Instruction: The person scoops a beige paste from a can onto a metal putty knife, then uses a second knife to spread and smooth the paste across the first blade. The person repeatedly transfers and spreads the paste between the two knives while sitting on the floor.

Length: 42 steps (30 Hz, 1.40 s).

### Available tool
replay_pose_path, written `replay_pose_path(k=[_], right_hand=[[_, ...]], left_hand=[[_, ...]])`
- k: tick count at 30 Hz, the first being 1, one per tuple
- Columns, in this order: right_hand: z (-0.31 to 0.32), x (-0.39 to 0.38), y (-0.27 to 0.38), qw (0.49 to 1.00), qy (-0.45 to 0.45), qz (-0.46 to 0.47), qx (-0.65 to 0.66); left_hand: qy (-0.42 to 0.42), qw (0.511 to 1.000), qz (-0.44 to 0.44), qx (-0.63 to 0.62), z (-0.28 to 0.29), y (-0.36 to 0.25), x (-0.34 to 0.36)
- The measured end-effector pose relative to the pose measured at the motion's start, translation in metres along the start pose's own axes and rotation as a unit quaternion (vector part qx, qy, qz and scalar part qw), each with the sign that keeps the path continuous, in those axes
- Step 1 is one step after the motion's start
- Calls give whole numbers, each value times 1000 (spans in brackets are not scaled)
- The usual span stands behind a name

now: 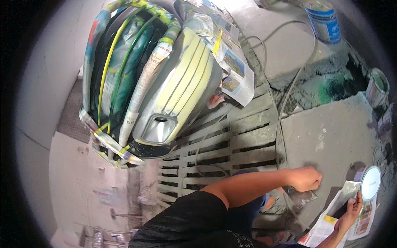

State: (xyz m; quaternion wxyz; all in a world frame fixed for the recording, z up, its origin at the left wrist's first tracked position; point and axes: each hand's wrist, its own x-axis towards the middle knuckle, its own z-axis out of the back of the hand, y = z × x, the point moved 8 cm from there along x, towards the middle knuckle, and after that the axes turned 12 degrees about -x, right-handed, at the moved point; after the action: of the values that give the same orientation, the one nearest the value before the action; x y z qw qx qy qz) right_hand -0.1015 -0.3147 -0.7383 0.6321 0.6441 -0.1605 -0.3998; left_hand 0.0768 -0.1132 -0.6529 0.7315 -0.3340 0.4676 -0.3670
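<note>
My left hand (306, 178) hangs over the pale concrete at the lower right, fingers curled; what they hold, if anything, is hidden. My right hand (350, 211) grips a folded sheet of printed paper (331, 221), its fingertips close beside a round pale-blue lid (370, 183), apparently on a can. More newspaper lies under and right of that hand. At upper left, a cream panel (185, 74) with dark grooves and a silver recessed opening sits beside a curved frame (136, 103) wrapped in newspaper and tape, with green and yellow strips inside.
A slatted grate (252, 151) spans the middle, crossed by a thin hose (276, 140). A blue can (322, 22) stands top right, paint-stained cans (377, 84) at the right edge, beside a broken, green-stained hollow (335, 89). Newspaper (237, 78) lies behind the panel. A pale wall curves along the left.
</note>
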Motion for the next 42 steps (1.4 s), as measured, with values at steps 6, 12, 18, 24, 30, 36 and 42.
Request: replay_pose_path(k=[6,12,18,24,30,36,42], right_hand=[[-41,29,6,996,57,40,63],[-41,28,24,995,41,40,78],[-52,35,18,993,75,39,86],[-70,25,30,989,104,51,88],[-96,11,45,982,168,51,63],[-121,-15,66,973,205,92,-59],[-130,-22,69,965,222,95,-106]], left_hand=[[-55,998,-31,-29,20,-24,-5],[-103,993,-47,38,25,-12,-3],[-89,994,-57,42,29,-22,-14],[-208,973,-104,9,40,-19,-30],[-249,965,-73,-39,56,-11,-28],[-290,948,-112,-62,57,-13,-34],[-333,923,-182,-56,56,-13,-28]])
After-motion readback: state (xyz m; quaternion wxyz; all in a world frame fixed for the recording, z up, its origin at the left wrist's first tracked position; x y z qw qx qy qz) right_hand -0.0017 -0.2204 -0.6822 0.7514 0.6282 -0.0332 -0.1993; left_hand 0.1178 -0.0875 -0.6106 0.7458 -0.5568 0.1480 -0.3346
